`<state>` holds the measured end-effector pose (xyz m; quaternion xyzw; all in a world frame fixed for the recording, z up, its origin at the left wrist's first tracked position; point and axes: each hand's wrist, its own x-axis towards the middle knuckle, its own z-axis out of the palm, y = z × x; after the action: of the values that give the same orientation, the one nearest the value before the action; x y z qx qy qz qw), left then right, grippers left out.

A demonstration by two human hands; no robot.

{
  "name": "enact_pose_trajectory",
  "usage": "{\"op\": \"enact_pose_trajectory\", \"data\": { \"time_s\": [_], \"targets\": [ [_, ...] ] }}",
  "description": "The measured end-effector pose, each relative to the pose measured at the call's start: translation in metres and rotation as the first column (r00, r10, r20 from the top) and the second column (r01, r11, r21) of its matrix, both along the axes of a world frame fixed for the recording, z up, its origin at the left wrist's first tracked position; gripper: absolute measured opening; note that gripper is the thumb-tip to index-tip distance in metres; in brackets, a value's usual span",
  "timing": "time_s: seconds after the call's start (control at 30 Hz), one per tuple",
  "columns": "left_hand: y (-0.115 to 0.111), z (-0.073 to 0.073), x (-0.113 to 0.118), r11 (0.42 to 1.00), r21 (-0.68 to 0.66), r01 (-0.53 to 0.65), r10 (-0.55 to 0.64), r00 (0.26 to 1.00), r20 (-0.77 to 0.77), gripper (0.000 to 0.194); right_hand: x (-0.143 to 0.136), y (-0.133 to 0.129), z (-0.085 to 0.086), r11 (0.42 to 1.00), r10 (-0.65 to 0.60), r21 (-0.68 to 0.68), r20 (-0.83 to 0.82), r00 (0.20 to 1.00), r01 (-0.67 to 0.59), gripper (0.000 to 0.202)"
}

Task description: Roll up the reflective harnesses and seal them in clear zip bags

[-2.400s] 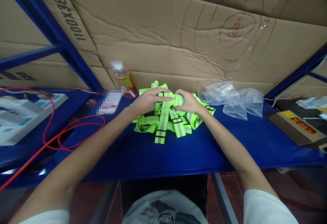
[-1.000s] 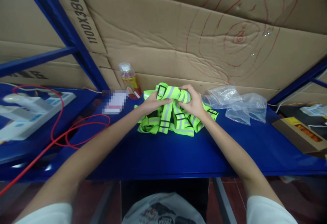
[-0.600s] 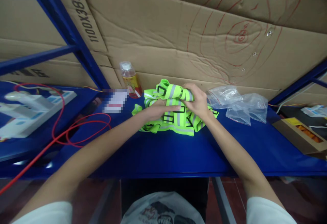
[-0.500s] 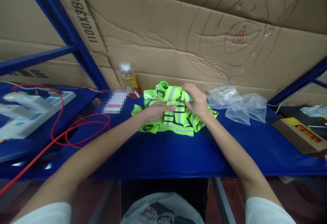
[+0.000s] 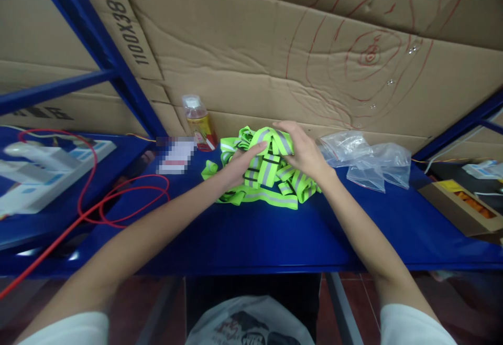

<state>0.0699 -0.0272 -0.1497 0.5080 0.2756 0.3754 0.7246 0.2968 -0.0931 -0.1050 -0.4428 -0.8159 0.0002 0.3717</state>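
Reflective straps, one bundle: yellow-green with silver stripe and black buckles; folded top (image 5: 271,138) held between both hands, directly above a loose pile (image 5: 271,198) of the same straps, mid-bench. Long axis of the fold: roughly left to right; strap lengths hang from it toward the near side.

Left hand (image 5: 238,169): at the fold's near left, thumb laid over it, clasping; remaining fingers hidden beneath. Fold lies to its far right.

Right hand (image 5: 304,151): curled on the fold's right end, fingers over the far side, thumb side below. Fold lies to its left. Both hands touch; neither is clearly nearer.

Surroundings: blue bench (image 5: 251,245). Far left, bottle (image 5: 201,129) and partly blurred white item (image 5: 178,156). Left, red cable (image 5: 47,253), white power strip (image 5: 35,193). Right, clear plastic bags (image 5: 346,148), open carton (image 5: 440,203). Far side, cardboard sheet (image 5: 220,72).
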Motion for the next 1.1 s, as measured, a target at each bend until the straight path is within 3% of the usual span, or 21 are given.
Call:
{"op": "enact_pose_trajectory", "data": {
  "time_s": [0.1,0.17,0.3,0.4,0.43,0.57,0.63,0.8,0.9,1.1],
  "targets": [
    [0.001,0.002,-0.001,0.996,0.074,-0.058,0.059,0.998,-0.014,0.079,0.005,-0.003,0.014,0.986,0.116,-0.113,-0.061,0.991,-0.122,0.102],
    [0.000,0.004,-0.003,0.989,0.116,-0.087,0.087,0.996,0.002,0.085,0.011,-0.002,0.019,0.964,0.130,-0.214,-0.135,0.982,-0.157,0.118],
    [-0.001,0.005,-0.005,0.985,0.157,-0.067,0.064,0.998,0.022,0.098,0.017,0.004,0.018,0.898,0.070,-0.391,-0.328,0.942,-0.202,0.097],
    [-0.001,0.001,-0.002,0.969,0.226,-0.100,0.097,0.995,0.023,0.095,0.011,0.006,0.013,0.822,0.053,-0.484,-0.461,0.886,-0.301,0.085],
    [-0.001,0.000,-0.001,0.963,0.244,-0.114,0.112,0.993,0.024,0.091,0.009,0.007,0.011,0.828,0.036,-0.474,-0.487,0.872,-0.299,0.084],
    [-0.003,-0.001,0.003,0.959,0.278,-0.053,0.057,0.998,-0.006,0.081,0.001,0.014,0.004,0.963,-0.007,-0.240,-0.482,0.876,-0.124,0.079],
    [-0.003,0.000,0.004,0.957,0.291,-0.016,0.024,0.999,-0.024,0.074,-0.001,0.019,0.000,0.986,-0.026,-0.157,-0.470,0.882,-0.055,0.076],
    [-0.003,0.000,0.006,0.983,0.168,0.078,-0.063,0.994,-0.088,0.070,-0.006,0.024,-0.010,0.996,-0.087,-0.030,-0.484,0.871,0.083,0.067],
    [-0.007,0.001,0.007,0.987,0.134,0.090,-0.082,0.994,-0.068,0.064,-0.011,0.020,-0.014,0.986,-0.106,0.073,-0.417,0.903,0.149,0.057],
    [-0.009,0.014,-0.001,0.985,0.111,0.134,-0.144,0.986,0.086,0.044,-0.008,0.016,-0.022,0.954,-0.029,0.287,-0.187,0.982,0.083,0.042]
  ]
}}
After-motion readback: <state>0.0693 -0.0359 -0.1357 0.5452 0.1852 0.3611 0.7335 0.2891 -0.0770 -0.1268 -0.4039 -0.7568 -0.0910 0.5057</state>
